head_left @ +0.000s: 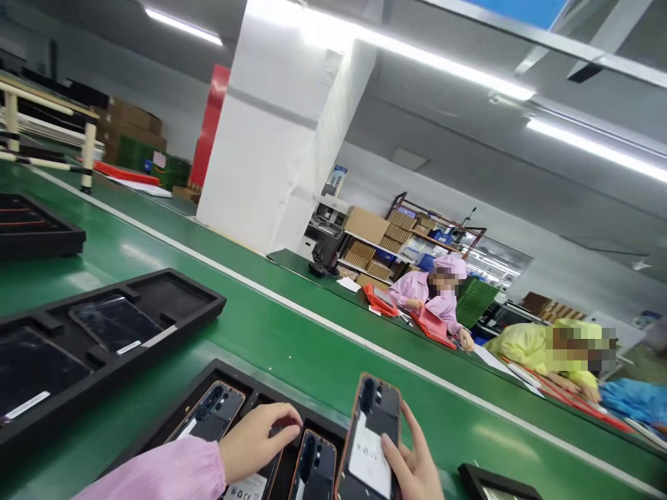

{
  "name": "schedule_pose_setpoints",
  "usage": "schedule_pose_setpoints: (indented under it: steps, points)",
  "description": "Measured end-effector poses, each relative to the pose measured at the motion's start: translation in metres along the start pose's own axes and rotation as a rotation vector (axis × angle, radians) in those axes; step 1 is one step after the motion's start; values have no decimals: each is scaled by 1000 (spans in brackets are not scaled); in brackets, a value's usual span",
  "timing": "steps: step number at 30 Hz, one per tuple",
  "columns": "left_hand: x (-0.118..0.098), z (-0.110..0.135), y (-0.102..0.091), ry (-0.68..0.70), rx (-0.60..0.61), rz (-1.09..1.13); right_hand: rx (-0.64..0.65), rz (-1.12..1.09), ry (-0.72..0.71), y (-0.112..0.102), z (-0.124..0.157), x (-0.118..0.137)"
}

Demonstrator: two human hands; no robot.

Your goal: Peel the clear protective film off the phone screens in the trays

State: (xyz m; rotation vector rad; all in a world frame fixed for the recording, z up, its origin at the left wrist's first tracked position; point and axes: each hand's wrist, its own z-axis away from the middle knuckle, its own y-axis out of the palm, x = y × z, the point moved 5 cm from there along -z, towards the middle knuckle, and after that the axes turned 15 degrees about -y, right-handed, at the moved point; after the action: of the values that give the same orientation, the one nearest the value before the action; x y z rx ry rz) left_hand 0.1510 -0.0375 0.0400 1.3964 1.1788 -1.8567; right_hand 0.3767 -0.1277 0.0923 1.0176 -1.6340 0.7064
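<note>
At six o'clock, the orange-edged smartphone (pixel 367 444) gripped by one side in the right hand (pixel 414 462) could slip onto the black tray (pixel 247 380), the left hand (pixel 260 437) loosely curled, seemingly empty, at seven.

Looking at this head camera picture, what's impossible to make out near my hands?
Head view, all three:
- Phone under the left hand: upper part largely covered by that hand.
- Held phone: lower end cut off by the bottom edge; fine label print too small.
- Lower-right black tray: cut off by the bottom edge.
</note>
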Motion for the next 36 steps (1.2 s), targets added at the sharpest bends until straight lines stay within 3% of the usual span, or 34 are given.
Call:
schedule_pose_setpoints:
  steps: [4, 6, 8, 11, 18, 22, 27, 36]
  points:
    - [-11, 1, 25, -70, 293, 468, 151, -159, -10, 58, -15, 4]
    - [-12, 2, 38, -118, 420, 645, 154, -214, -34, 73, -19, -8]
    - [-8, 2, 45, -170, 458, 748, 116, -247, -48, 80, -18, -21]
    - [2, 6, 49, -195, 435, 783, 104, -266, -76, 81, -8, -33]
    - [10, 17, 42, -55, 306, 735, 244, -318, -195, 85, 20, -36]
    - [11, 21, 35, -23, 189, 680, 347, -259, -261, 92, 29, -36]
    - [14, 25, 33, -2, 116, 598, 353, -125, -405, 93, 32, -30]
    - [6, 36, 24, 331, -60, 229, 373, -53, -472, 91, 38, -32]
